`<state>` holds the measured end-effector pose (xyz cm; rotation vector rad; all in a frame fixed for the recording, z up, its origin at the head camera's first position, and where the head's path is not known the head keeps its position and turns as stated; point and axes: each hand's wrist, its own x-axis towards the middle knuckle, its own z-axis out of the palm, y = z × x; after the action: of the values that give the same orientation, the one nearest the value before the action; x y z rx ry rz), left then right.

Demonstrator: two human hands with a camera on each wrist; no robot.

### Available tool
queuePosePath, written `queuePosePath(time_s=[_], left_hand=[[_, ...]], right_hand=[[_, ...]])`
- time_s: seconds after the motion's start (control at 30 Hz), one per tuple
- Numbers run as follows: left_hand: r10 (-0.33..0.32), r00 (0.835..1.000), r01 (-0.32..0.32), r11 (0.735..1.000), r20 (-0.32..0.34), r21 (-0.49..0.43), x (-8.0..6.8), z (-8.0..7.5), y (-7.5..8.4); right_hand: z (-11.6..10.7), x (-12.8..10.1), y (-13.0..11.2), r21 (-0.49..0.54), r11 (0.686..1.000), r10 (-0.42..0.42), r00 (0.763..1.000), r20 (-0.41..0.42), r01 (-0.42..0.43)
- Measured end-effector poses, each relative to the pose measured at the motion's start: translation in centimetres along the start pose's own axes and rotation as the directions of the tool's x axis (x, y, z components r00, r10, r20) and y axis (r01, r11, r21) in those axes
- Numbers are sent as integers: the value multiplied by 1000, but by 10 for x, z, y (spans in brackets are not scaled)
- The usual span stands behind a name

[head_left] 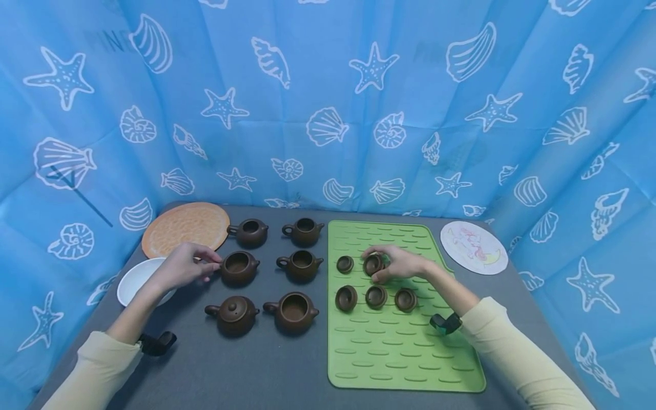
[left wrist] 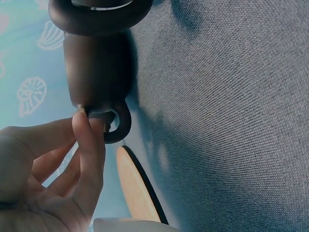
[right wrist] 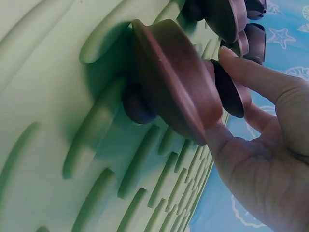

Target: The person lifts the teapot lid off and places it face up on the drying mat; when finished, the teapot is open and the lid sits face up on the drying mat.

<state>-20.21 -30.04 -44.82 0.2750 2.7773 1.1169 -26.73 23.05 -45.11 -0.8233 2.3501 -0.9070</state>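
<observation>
My left hand [head_left: 191, 266] pinches the handle [left wrist: 124, 121] of a lidless dark brown teapot [head_left: 240, 270] standing on the grey cloth. My right hand [head_left: 400, 263] reaches over the green mat, its thumb and fingers around a small brown teapot lid [right wrist: 232, 92] that lies knob down. Close by on the mat are other upturned lids, among them a nearer lid [head_left: 406, 299] that partly covers the held one in the right wrist view. Several more teapots stand left of the mat; the front-left teapot [head_left: 236, 315] wears its lid, while the front-right teapot [head_left: 294, 312] gapes uncovered.
The green ribbed mat [head_left: 379, 364] covers the right part of the table. A round orange board [head_left: 179, 225] and a white bowl [head_left: 134, 280] sit at left. A round board with a drawing [head_left: 474, 247] lies at back right. Blue curtain [head_left: 328, 85] surrounds the table.
</observation>
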Motion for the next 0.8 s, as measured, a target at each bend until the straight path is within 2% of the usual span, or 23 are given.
queuePosePath(time_s=[0.17,0.4,0.47,0.8], left_hand=[[3,1000,-3,1000,-15,3,-2,-1,-1],[4,999,-5,1000,-46,-3,-8,-4,1],[5,998,-5,1000,-57,-3,-11,-4,2],[-9,995,9,1000,-102,-3,-27,-3,15]], right_hand=[[-4,-1,1,43,999,30,999,15,-31],[-14,-10,-2,202,974,104,994,18,-105],[-16,-12,-4,236,967,96,995,15,-97],[-23,-18,-14,215,974,89,993,-82,-69]])
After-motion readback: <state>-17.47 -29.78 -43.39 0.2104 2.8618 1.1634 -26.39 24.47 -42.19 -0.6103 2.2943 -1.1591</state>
